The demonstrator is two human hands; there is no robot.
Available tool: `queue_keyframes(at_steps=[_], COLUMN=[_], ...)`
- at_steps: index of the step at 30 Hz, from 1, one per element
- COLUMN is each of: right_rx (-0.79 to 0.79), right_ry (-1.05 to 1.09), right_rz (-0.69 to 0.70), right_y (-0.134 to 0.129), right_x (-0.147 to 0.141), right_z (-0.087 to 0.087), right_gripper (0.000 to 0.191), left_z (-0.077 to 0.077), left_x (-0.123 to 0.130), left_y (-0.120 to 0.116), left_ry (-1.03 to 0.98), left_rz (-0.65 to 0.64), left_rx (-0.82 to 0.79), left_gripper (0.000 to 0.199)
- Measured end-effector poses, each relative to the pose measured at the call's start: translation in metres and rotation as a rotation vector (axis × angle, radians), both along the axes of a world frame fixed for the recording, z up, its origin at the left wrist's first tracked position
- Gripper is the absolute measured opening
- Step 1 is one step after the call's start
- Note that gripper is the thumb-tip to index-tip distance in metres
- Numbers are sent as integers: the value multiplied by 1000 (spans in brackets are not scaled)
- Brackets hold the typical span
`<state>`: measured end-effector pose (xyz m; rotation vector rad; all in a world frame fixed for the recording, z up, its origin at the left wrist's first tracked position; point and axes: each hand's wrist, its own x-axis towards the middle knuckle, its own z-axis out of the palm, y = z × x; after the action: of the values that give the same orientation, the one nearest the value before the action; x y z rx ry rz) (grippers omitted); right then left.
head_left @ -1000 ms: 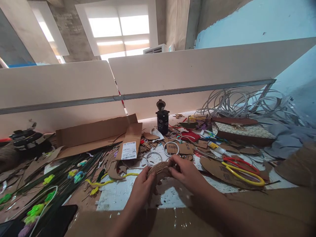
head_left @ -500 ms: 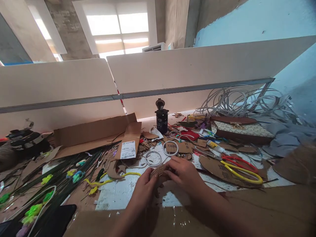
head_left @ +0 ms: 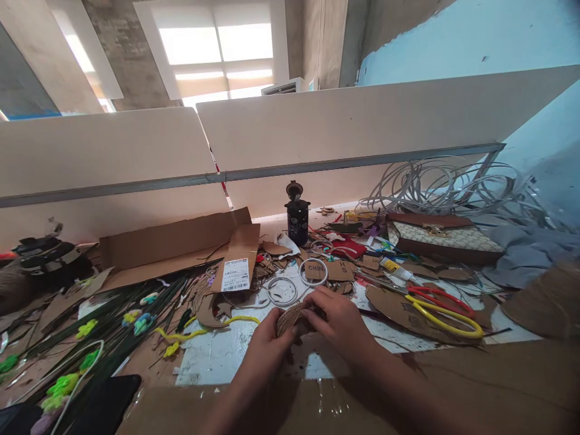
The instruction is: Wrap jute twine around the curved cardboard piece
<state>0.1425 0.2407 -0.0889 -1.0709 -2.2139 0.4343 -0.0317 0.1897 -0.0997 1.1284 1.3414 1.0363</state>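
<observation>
Between my two hands is a small, curved brown piece wrapped in twine (head_left: 289,318), held just above the white tabletop. My left hand (head_left: 268,341) grips its left end, thumb on the near side. The fingers of my right hand (head_left: 334,315) are pinched on its right end; the fingertips partly hide it. Beyond the hands lie two white rings, one ring (head_left: 281,292) flat on the table and another ring (head_left: 313,272) over cardboard scraps. A yellow fuzzy wire (head_left: 242,319) runs to the left of my left hand.
Scissors (head_left: 446,311) with red and yellow handles rest on cardboard at right. A black bottle (head_left: 298,222) with its lid up stands at the back. A handbag (head_left: 446,237) sits back right, a cardboard box (head_left: 174,244) back left. Green stems with fuzzy flowers (head_left: 144,324) spread across the left.
The fingers of my left hand have shifted slightly on the twine-wrapped piece, which has turned a little. My right hand keeps its pinch at nearly the same spot.
</observation>
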Motion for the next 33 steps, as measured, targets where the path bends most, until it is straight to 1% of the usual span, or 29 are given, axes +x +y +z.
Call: queue_keyframes(at_steps=[7,12,15,18,21,24,26,30,33], right_rx=[1,22,34,42,54,64,70,73,55], right_ry=[12,25,19,17,18,2,-8,-18,-19], right_rz=[0,5,16,18,20,17,14,17,22], right_y=[0,0,-1,-1,-2,-1,-1,-1,-2], right_x=[-1,-2,-1,-2,-3,-3,-4,-4,-4], right_z=[2,3,2,0,-1,-2,-3,-2,-1], right_gripper=[7,9,10,11,11,11,11,11,11], left_z=[2,8,9,6,4,6,7,3,0], left_x=[0,-2,0,3,6,8,8,5,4], left_y=[0,-1,-1,-2,-5,-7,-7,-4,-1], left_ry=[44,31,-42,-174,-299,-347,-367,-397,-380], left_rz=[22,54,86,127,182,239,226,115,110], left_rx=[32,33,20,-17,-61,-80,-85,-85,-73], left_gripper=[25,26,26,23,24,26,26,28,32])
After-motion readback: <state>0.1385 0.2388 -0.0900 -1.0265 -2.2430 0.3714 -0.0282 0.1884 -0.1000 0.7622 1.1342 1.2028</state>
